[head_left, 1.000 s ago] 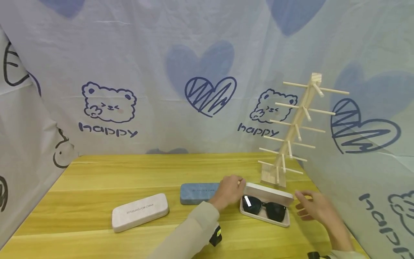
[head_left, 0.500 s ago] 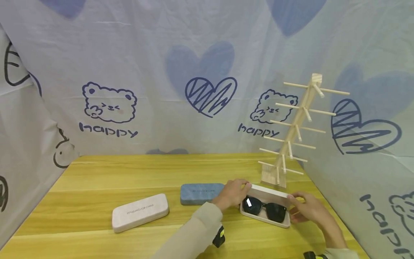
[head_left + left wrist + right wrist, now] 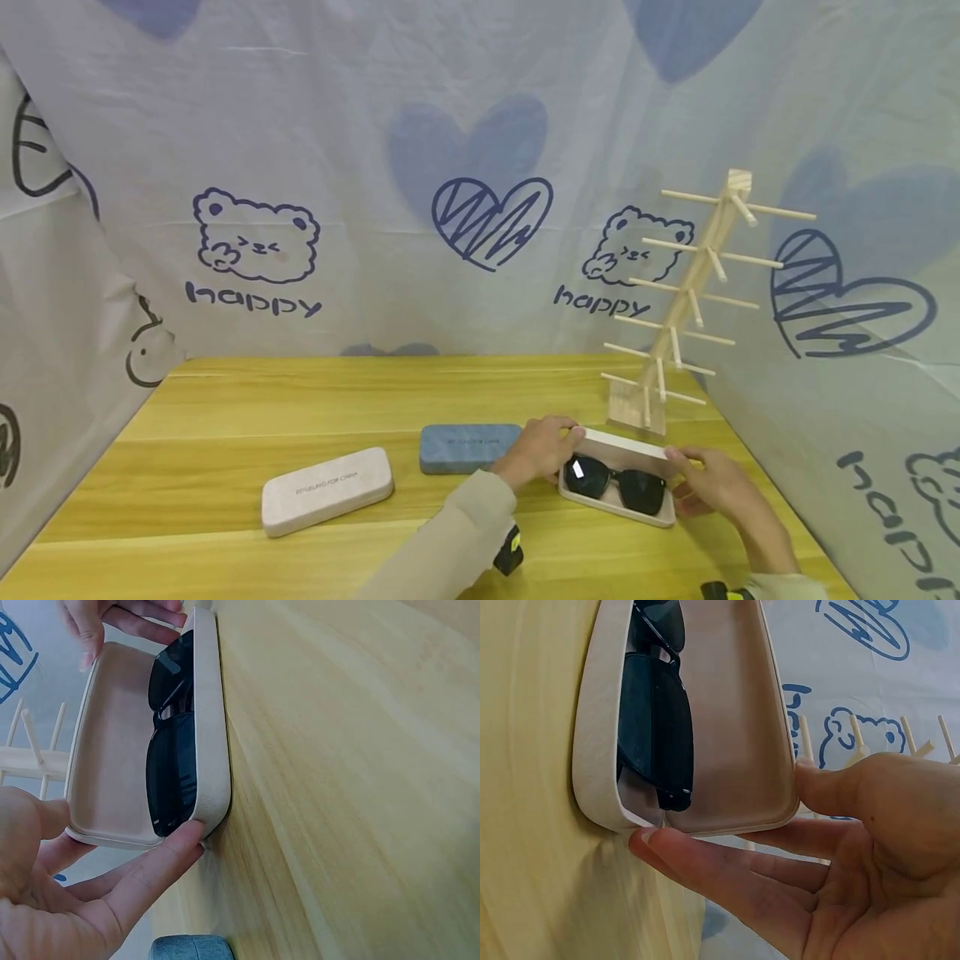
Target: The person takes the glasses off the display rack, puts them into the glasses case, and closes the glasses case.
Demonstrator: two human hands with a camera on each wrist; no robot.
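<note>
An open pale pink glasses case (image 3: pixel 628 451) lies at the right of the table, its lid tilted up at the back. Dark sunglasses (image 3: pixel 640 492) rest inside, lenses facing the front. My left hand (image 3: pixel 536 452) grips the case's left end; in the left wrist view, the thumb is at the lid edge and a fingertip at the lower shell's corner. At the other end, my right hand (image 3: pixel 718 485) holds the case similarly. The right wrist view shows its thumb (image 3: pixel 829 787) against the lid rim and fingers along the end wall.
A closed blue glasses case (image 3: pixel 459 450) lies just left of my left hand. Farther left is a closed off-white case (image 3: pixel 327 492) with printed lettering. Behind the open case stands a wooden rack (image 3: pixel 693 287) with several pegs. Patterned cloth (image 3: pixel 360 167) hangs around the table (image 3: pixel 300 400).
My right hand has moved left from beside the case and taken hold of its right end. My left hand has shifted slightly right onto the left end. The lid stays raised.
</note>
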